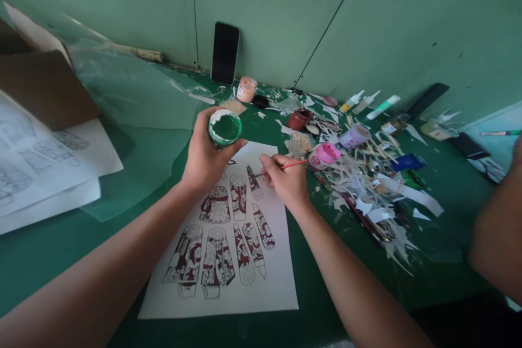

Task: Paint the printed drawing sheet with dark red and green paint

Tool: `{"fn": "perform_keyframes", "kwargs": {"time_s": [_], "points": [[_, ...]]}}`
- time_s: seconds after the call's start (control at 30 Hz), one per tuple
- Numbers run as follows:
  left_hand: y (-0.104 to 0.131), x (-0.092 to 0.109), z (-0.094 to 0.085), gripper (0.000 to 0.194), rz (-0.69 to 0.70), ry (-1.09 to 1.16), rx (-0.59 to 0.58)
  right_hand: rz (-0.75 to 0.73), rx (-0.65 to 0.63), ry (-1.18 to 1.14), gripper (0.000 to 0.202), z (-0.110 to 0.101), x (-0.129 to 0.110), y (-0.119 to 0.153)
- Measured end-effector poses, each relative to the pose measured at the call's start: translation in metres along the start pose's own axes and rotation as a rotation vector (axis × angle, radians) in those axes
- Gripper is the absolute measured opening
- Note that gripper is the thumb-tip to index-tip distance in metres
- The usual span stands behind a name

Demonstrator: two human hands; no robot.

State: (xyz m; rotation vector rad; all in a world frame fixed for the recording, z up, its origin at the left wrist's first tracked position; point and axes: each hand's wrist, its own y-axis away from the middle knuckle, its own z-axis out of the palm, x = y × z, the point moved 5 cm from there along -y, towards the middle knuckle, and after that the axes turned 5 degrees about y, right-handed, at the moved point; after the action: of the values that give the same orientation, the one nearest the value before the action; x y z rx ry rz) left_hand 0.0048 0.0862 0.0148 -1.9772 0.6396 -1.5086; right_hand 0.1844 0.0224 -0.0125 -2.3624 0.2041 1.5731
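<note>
My left hand is wrapped round a small jar of green paint, held tilted toward me above the paper's upper left edge. In my right hand is a thin red-handled paintbrush, pinched between the fingers; its tip points left at a narrow printed shape near the top of the sheet. The white paper lies under both hands and bears several outlined, patterned pieces, many filled with dark red. A touch of green shows on the narrow shape by the brush.
Right of the paper stand a pink paint jar, a lilac jar and a dark red jar among paper scraps. A phone leans on the green wall. Patterned sheets lie left. Another person's arm shows at right.
</note>
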Motion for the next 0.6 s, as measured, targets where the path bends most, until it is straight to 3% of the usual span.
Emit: {"fn": "perform_keyframes", "kwargs": {"time_s": [0.17,0.37,0.47,0.6], "points": [[0.001,0.005,0.0,0.06,0.011,0.024,-0.021,-0.031,0.102,-0.073,0.046,-0.006,-0.004,0.001],[0.005,0.021,0.007,0.057,0.139,-0.003,-0.231,-0.335,0.329,-0.359,0.042,-0.029,-0.03,0.018],[0.008,0.029,0.01,0.06,0.198,-0.02,-0.333,-0.375,0.307,-0.306,0.042,-0.028,-0.039,0.023],[0.01,0.033,0.01,0.066,0.203,-0.032,-0.387,-0.328,0.166,-0.2,0.033,-0.018,-0.038,0.021]]}}
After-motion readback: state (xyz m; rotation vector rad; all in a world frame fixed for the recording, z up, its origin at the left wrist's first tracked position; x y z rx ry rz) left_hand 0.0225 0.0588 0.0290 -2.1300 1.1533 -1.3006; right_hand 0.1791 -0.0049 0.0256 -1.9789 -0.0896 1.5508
